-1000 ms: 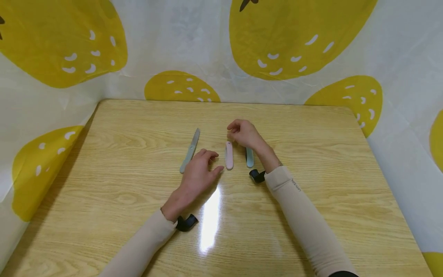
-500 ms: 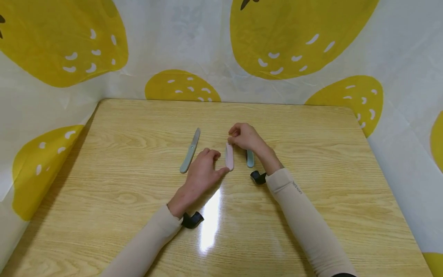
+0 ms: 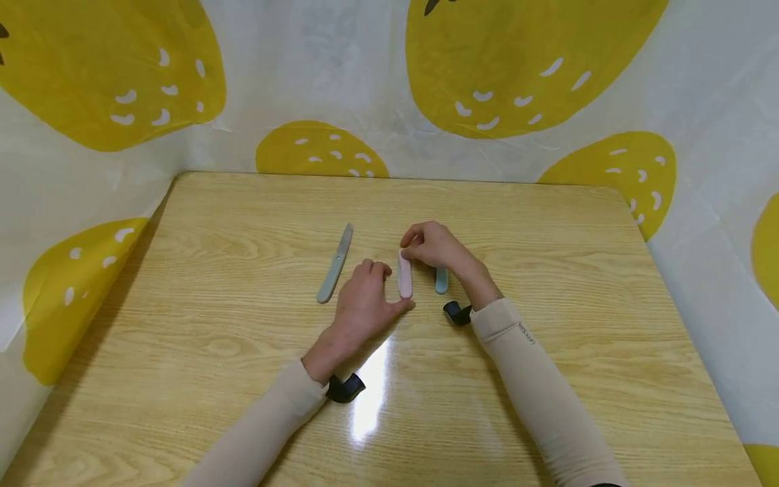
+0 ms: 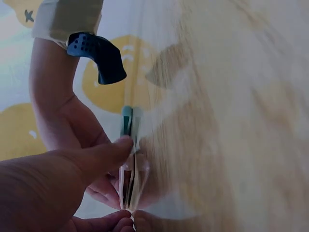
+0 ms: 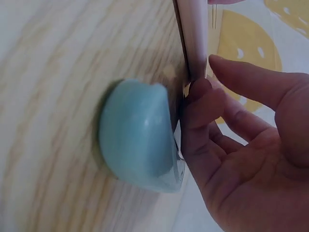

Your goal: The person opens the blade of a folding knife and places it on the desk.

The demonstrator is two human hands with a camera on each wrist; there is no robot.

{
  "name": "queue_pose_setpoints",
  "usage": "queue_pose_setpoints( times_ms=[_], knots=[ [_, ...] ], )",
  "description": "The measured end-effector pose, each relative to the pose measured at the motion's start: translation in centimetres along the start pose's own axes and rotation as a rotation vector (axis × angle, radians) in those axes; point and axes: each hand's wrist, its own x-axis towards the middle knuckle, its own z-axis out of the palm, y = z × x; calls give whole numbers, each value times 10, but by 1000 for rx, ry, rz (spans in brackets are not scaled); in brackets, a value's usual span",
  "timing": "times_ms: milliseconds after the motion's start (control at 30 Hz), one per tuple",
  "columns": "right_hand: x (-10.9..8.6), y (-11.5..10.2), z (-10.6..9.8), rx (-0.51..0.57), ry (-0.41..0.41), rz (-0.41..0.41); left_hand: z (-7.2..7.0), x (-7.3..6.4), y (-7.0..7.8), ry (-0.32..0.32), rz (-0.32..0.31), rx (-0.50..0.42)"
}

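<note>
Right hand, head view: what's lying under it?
A light-blue, rounded handle shows only its near end; the right hand covers the rest. It also covers the far tip of a slim, pale-pink handle. Anything else beneath is hidden.

On a wooden table (image 3: 566, 270), the right hand (image 3: 431, 243) has its fingertips at the far end of a folded pink knife (image 3: 405, 279). The left hand (image 3: 363, 299) stretches its thumb by the near end. An unfolded green knife (image 3: 333, 274) lies to the left; a blue knife (image 3: 441, 281), partly hidden, lies under the right hand.
</note>
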Motion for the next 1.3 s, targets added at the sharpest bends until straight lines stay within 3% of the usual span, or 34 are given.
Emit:
queue_pose_setpoints(
  times_ms=[200, 400, 633, 1000, 1300],
  knots=[
    [2, 2, 2, -20, -2, 5, 2, 0, -1, 15, -11, 1],
    [0, 2, 2, 42, -4, 46, 0, -2, -3, 10, -9, -17],
    [-3, 2, 0, 90, 24, 7, -6, -5, -6, 4, -30, -73],
    [-3, 8, -6, 315, 44, -46, -12, -4, -16, 16, -62, -301],
    [-7, 15, -16, 437, -73, -63, -22, 3, -28, 88, -12, -441]
  ],
)
